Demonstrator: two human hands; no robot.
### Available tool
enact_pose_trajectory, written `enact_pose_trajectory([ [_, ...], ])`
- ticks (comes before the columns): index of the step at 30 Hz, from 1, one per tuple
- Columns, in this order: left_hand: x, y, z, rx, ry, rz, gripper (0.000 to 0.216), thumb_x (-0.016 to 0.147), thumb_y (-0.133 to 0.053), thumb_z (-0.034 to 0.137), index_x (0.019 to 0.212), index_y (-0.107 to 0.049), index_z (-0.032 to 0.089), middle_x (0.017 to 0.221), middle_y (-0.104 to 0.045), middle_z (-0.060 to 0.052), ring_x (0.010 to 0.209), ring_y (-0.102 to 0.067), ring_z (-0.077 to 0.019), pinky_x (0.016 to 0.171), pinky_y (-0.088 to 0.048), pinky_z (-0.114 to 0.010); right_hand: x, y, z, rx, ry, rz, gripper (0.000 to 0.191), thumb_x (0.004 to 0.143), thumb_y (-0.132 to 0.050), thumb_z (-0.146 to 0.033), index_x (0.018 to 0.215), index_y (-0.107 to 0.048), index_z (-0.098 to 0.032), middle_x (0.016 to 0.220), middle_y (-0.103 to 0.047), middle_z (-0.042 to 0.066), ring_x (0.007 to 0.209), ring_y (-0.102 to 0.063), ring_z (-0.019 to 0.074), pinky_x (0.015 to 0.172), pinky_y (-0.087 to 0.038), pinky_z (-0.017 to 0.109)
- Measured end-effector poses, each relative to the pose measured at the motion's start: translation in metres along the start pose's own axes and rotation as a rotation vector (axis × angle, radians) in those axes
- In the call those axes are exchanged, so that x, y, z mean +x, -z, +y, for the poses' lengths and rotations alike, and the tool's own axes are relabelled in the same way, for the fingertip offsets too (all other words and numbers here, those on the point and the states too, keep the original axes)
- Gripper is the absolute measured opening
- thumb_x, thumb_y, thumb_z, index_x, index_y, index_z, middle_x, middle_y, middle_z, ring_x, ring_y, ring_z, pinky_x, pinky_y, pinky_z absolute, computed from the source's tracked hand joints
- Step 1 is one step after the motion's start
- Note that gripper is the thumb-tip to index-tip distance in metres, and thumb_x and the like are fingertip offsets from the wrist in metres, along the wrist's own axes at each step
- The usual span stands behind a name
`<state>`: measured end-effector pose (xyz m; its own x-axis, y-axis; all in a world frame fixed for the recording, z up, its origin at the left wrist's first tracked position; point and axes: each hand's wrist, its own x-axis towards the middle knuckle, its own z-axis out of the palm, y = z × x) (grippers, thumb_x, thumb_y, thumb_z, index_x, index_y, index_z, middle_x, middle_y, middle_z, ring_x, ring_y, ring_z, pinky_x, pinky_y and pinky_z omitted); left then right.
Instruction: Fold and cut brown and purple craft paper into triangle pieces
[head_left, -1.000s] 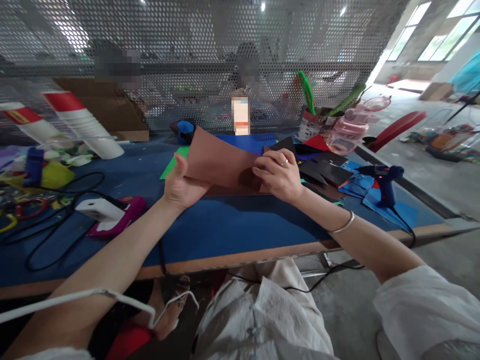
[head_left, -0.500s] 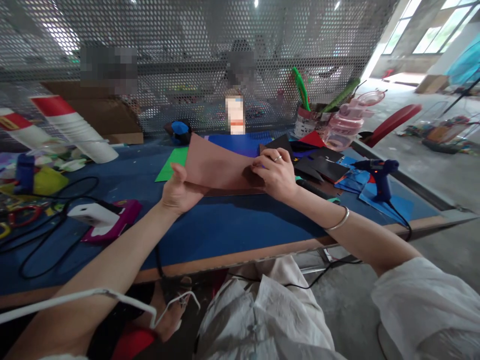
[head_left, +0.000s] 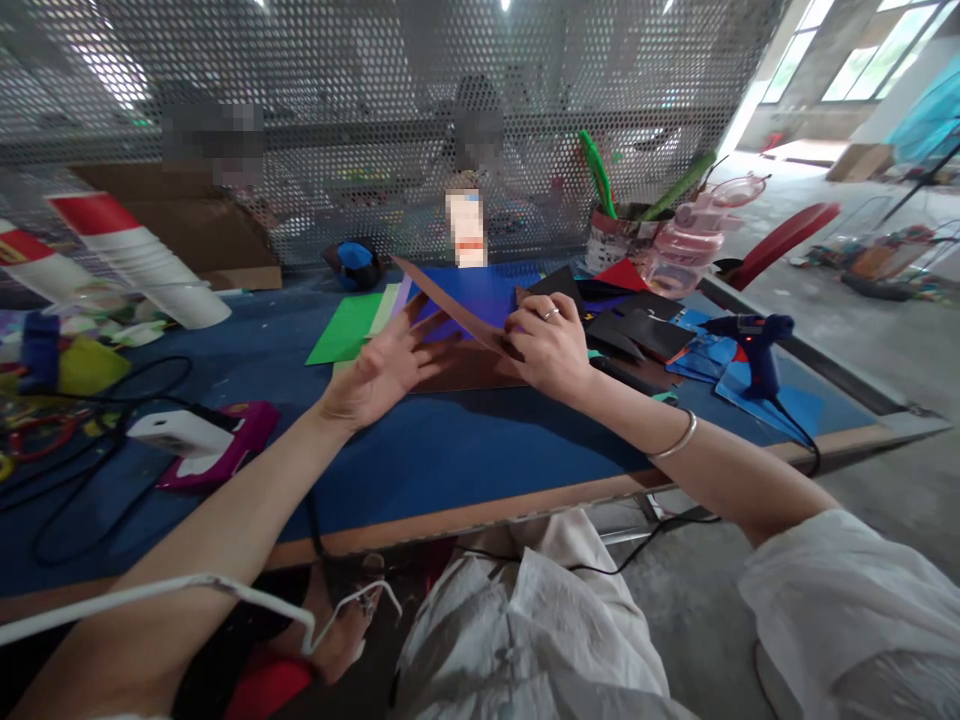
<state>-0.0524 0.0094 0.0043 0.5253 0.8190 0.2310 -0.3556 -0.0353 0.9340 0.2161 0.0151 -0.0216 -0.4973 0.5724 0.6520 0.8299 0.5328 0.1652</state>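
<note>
A brown paper sheet (head_left: pixel 450 308) is lifted edge-on above the blue table (head_left: pixel 450 450), over a stack of coloured sheets. My right hand (head_left: pixel 547 350) pinches the sheet's near right corner, fingers closed on it. My left hand (head_left: pixel 386 365) lies under the sheet with its fingers stretched out flat, touching the underside. Another brown sheet (head_left: pixel 469 372) rests flat on the table beneath. A green sheet (head_left: pixel 345 330) and a blue sheet (head_left: pixel 480 290) lie just behind.
A blue glue gun (head_left: pixel 754 345) stands at the right on blue paper. Black and red sheets (head_left: pixel 637 325) lie beside it. A magenta and white device (head_left: pixel 202 440) with black cables sits left. Paper cups (head_left: pixel 142 260), a pen holder (head_left: pixel 622 235) and a perforated screen line the back.
The brown sheet has tipped from facing me to nearly edge-on. My left hand let go of its left edge and opened flat underneath. My right hand kept its pinch.
</note>
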Motion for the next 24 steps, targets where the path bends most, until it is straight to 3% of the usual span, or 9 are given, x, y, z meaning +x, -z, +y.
enact_pose_trajectory([
  [5,0.0,-0.005,-0.005,-0.016,0.1,0.15,0.082,0.06,-0.092,0.076,0.121,-0.077,0.022,0.127,-0.079,-0.01,0.136,-0.062,-0.0444,0.111,-0.054,-0.058,0.0,0.005,-0.007,-0.004,0.096,0.054,0.035,0.11,-0.042,-0.019,0.105,-0.075,-0.03,0.12,-0.077,0.002,0.126,-0.058,0.0221,0.115,-0.035,0.043],
  [11,-0.001,0.003,-0.016,0.061,0.194,0.274,0.045,0.06,-0.099,0.03,0.101,-0.083,0.024,0.115,-0.083,-0.008,0.127,-0.07,-0.0401,0.108,-0.058,-0.053,-0.001,0.003,-0.014,0.088,0.288,0.086,0.033,0.11,-0.044,-0.021,0.108,-0.076,-0.03,0.121,-0.078,0.0,0.123,-0.062,0.0213,0.113,-0.041,0.043],
  [15,0.001,0.006,-0.016,0.083,0.169,0.312,0.044,0.064,-0.091,0.028,0.107,-0.084,0.03,0.119,-0.083,-0.006,0.13,-0.069,-0.04,0.106,-0.061,-0.053,-0.001,-0.001,-0.011,0.149,0.342,0.147,0.026,0.109,-0.053,-0.029,0.122,-0.075,-0.026,0.131,-0.076,0.005,0.126,-0.063,0.0237,0.108,-0.045,0.046],
  [19,0.0,0.003,-0.011,0.081,0.165,0.262,0.043,0.067,-0.09,0.028,0.11,-0.084,0.028,0.126,-0.081,-0.006,0.134,-0.067,-0.0415,0.109,-0.06,-0.055,0.0,-0.003,-0.011,0.235,0.258,0.204,0.023,0.106,-0.062,-0.041,0.108,-0.079,-0.026,0.13,-0.077,0.006,0.125,-0.063,0.0262,0.106,-0.047,0.047],
  [24,-0.005,-0.002,-0.007,0.023,0.259,0.062,0.041,0.076,-0.089,0.031,0.115,-0.084,0.02,0.137,-0.076,-0.011,0.14,-0.062,-0.0427,0.113,-0.058,-0.054,0.001,-0.001,-0.019,0.489,0.009,0.321,0.034,0.101,-0.067,-0.048,0.081,-0.073,-0.022,0.136,-0.072,0.014,0.13,-0.06,0.0303,0.111,-0.047,0.052],
])
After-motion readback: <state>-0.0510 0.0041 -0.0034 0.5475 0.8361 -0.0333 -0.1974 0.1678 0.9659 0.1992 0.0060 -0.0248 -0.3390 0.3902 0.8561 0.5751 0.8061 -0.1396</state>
